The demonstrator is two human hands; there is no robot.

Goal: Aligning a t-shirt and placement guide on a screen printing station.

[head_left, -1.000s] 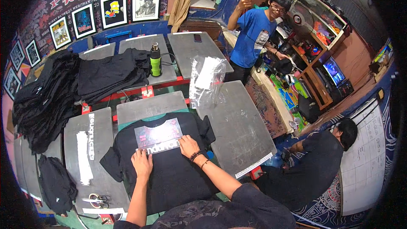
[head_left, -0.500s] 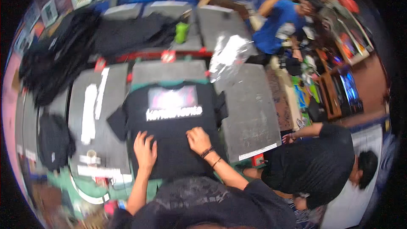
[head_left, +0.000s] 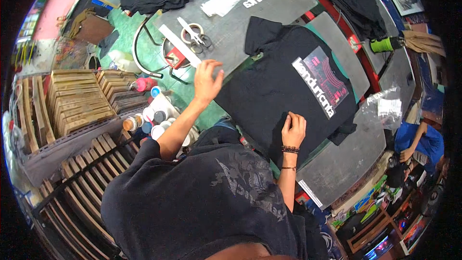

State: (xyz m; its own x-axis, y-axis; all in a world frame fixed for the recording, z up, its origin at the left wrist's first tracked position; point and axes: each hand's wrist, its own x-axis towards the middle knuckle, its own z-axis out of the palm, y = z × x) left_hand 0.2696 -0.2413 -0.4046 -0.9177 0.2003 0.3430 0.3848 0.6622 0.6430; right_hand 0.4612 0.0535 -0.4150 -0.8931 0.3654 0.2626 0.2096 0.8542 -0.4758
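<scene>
Green floor shows on the left of this workshop, where wooden frames stand racked and plastic bottles crowd beside them. Beyond, I can see a green heat gun and, on the right, a co-worker in blue.

Closest to the person, a black T-shirt lies spread flat, its collar toward the far edge of the board beneath. Across its chest sit a dark picture film and, alongside, a strip of white lettering.

A second ago both hands were at that lettering; now neither is, and the person has turned leftward. That leaves the strip lying on the chest with no fingers pressing it, so I would judge the handling of it paused.

The left hand has swung off the shirt to the near edge of the left board, by the end of a white strip. Its fingers are spread, holding nothing I can see; whether they touch the strip, I can't tell. Scissors and a tape roll lie just inside that edge.

The right hand is over the shirt's lower part, fingers loosely bent together, thumb apart, gripping nothing visible.
</scene>
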